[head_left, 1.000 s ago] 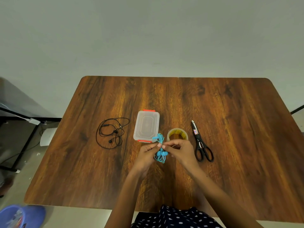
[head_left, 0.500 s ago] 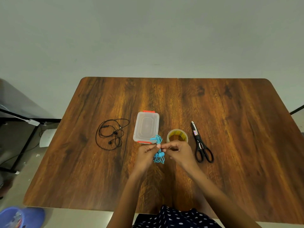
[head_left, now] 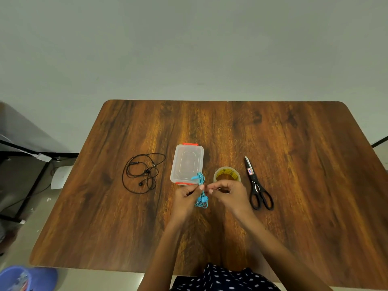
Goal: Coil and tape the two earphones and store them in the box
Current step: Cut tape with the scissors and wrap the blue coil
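Note:
The blue earphones (head_left: 202,201) are coiled into a narrow bundle just above the table (head_left: 294,143), in front of the box. My left hand (head_left: 185,198) pinches the bundle at its middle. Beside it, my right hand (head_left: 231,196) has finger and thumb pinched on a thin pale strip that looks like a piece of tape. The black earphones (head_left: 142,172) lie loose and uncoiled to the left. The clear plastic box (head_left: 186,162) with red clips sits shut at the centre.
A roll of clear tape (head_left: 226,174) sits right behind my right hand. Black scissors (head_left: 259,189) lie to its right, blades pointing away. A blue bucket (head_left: 14,278) stands on the floor at the lower left.
My right fingertips have drawn a little away from the blue bundle, leaving a small gap. The left hand keeps its pinch on the coil.

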